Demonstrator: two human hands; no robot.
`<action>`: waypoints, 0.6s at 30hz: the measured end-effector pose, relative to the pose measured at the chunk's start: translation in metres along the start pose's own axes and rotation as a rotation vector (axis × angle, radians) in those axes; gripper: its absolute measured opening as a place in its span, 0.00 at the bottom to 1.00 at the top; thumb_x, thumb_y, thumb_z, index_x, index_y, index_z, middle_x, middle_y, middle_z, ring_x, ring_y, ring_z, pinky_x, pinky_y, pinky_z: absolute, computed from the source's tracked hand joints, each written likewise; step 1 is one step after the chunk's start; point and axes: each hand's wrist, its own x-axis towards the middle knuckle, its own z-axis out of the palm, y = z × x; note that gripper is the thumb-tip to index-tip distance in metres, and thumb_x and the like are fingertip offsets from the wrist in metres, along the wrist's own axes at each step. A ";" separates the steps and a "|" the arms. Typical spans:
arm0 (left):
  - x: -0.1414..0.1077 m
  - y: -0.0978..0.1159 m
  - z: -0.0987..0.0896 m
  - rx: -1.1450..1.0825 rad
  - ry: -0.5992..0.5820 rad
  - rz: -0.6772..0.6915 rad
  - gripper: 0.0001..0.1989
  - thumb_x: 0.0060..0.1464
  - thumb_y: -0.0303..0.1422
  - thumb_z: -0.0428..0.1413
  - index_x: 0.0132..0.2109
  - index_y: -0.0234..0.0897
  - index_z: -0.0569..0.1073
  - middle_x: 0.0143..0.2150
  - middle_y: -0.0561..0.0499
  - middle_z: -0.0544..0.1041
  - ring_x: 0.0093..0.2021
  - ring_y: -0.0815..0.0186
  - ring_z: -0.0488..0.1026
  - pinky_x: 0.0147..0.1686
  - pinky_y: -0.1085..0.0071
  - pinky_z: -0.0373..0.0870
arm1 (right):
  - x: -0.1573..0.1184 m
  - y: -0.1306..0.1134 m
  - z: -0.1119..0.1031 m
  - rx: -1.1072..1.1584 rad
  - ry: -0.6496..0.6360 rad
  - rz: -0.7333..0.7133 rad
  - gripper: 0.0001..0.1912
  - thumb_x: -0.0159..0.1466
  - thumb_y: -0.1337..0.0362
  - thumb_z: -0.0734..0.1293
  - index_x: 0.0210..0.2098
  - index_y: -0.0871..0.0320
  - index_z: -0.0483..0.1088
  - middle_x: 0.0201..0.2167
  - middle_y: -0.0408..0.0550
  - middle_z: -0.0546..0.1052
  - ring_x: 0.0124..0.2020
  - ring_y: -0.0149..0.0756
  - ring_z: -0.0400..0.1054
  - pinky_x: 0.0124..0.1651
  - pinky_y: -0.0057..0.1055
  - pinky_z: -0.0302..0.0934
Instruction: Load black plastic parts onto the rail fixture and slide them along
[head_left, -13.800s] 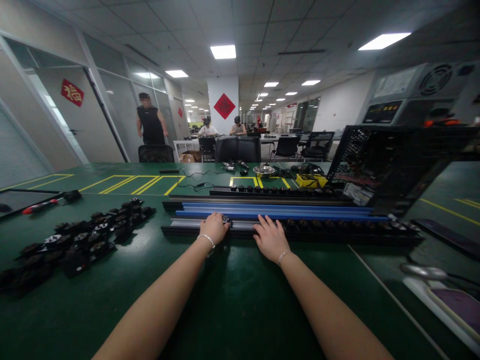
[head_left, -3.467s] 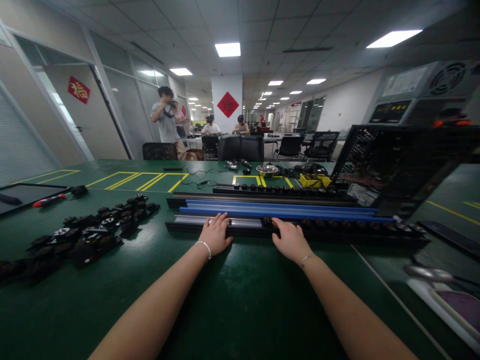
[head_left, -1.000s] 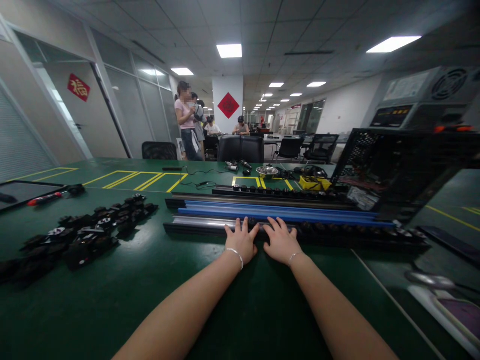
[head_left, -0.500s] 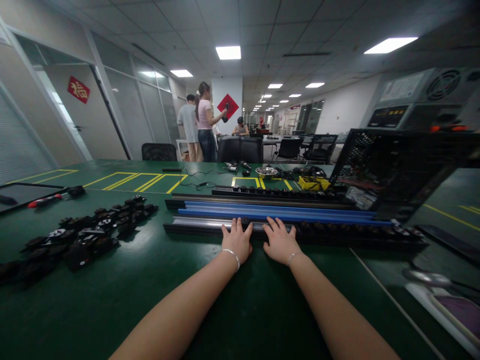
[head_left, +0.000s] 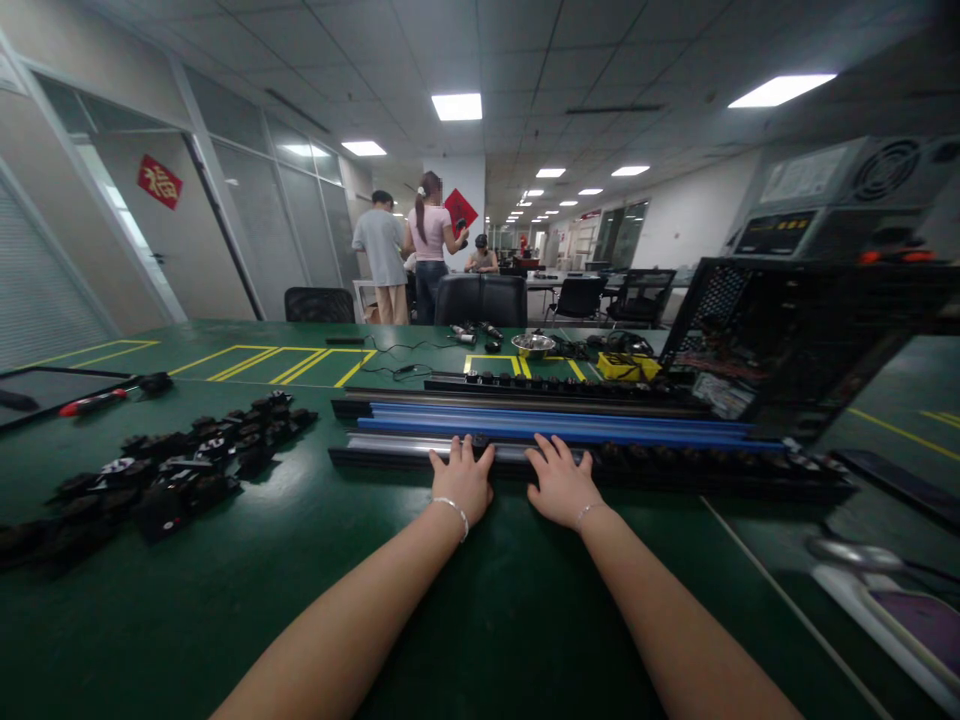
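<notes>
My left hand (head_left: 463,483) lies with spread fingers on the near rail (head_left: 397,447), a long black channel with a silvery inside. A small black part (head_left: 480,440) sits at its fingertips in the channel. To the right, my right hand (head_left: 561,483) rests on the same rail, fingers apart. Right of it, several black parts (head_left: 675,456) line the channel. Just behind runs a blue rail (head_left: 555,425), with a dark rail (head_left: 525,402) beyond it.
Many black parts (head_left: 187,465) are heaped at the left, near a red screwdriver (head_left: 94,402). An open computer case (head_left: 810,340) stands at the right. Farther back are a metal bowl (head_left: 533,345) and a yellow tray (head_left: 628,368). People stand beyond the table.
My left hand and the small black part at its fingertips have shifted slightly left along the rail. My right hand has stayed put. In the background, a person in pink has turned and moved right.
</notes>
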 end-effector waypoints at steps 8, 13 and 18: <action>0.000 -0.006 0.000 -0.005 0.004 -0.009 0.31 0.49 0.38 0.49 0.61 0.50 0.52 0.64 0.40 0.53 0.63 0.44 0.47 0.50 0.35 0.46 | 0.001 0.000 -0.001 0.004 -0.026 0.009 0.30 0.55 0.60 0.57 0.57 0.53 0.55 0.65 0.49 0.44 0.62 0.53 0.33 0.53 0.65 0.35; 0.000 -0.011 -0.001 -0.001 -0.002 -0.020 0.30 0.49 0.37 0.48 0.60 0.52 0.53 0.64 0.41 0.54 0.62 0.44 0.47 0.50 0.33 0.44 | 0.002 0.001 0.000 -0.006 -0.020 0.005 0.30 0.55 0.59 0.57 0.57 0.52 0.54 0.65 0.49 0.44 0.62 0.53 0.34 0.52 0.66 0.35; 0.000 -0.017 0.001 0.022 0.008 -0.039 0.29 0.49 0.38 0.49 0.60 0.51 0.55 0.63 0.42 0.55 0.63 0.44 0.47 0.51 0.35 0.42 | 0.001 0.001 0.000 -0.004 -0.015 0.007 0.29 0.56 0.59 0.57 0.58 0.53 0.54 0.65 0.49 0.44 0.62 0.53 0.34 0.53 0.65 0.34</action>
